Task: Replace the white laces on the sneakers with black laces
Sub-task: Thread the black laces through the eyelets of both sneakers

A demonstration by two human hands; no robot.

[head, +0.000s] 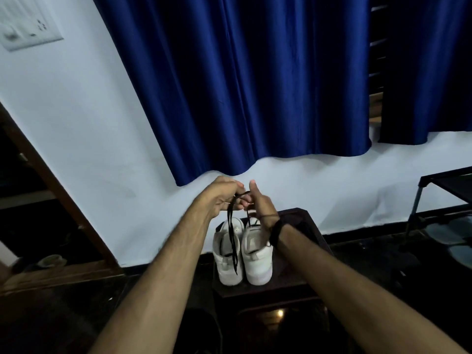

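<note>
Up above the sneakers, both hands meet close together, each grip curled round the black lace. Left hand pinches the upper end; right hand, thumb raised, holds the lace just beside it. Two strands hang down from the hands onto the sneakers, the longer one trailing over the left shoe. Both white sneakers stand side by side, touching, on a dark surface. Behind the sneakers hangs a blue curtain on a pale wall.
</note>
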